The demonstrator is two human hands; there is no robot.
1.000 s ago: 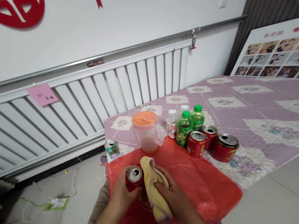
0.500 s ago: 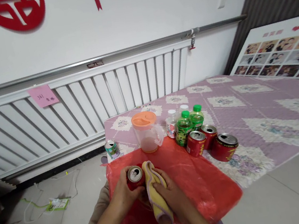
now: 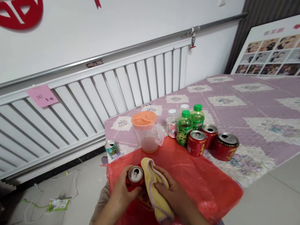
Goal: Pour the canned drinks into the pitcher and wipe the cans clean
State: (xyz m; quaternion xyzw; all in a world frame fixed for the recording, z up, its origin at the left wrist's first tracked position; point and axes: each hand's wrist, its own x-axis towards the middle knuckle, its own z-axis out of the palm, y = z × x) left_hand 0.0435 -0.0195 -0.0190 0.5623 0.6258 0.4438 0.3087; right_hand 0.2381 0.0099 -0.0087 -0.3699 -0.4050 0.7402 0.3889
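Note:
An opened red can (image 3: 135, 180) is gripped in my left hand (image 3: 124, 191), its top tilted toward the camera. Fingers of my right hand (image 3: 170, 189) are wrapped round a folded yellow cloth (image 3: 155, 190) with a purple edge. The cloth is right beside the can. Both are over a red plastic sheet (image 3: 205, 184) on the table's near end. Beyond them stands a clear pitcher (image 3: 147, 138) with an orange lid. To its right are two green bottles (image 3: 184, 130), clear bottles with white caps (image 3: 171, 124) and several red cans (image 3: 197, 143).
A small green can (image 3: 112, 150) stands at the left edge of the flowered tablecloth (image 3: 228, 101). Behind the table runs a white radiator (image 3: 112, 92). A photo board (image 3: 281, 56) leans at the right. Cords and a green strip (image 3: 58, 204) lie on the floor.
The yellow cloth has shifted slightly up and to the left, and its lower end has tilted and folded. My left hand still holds the red can, nearly in place.

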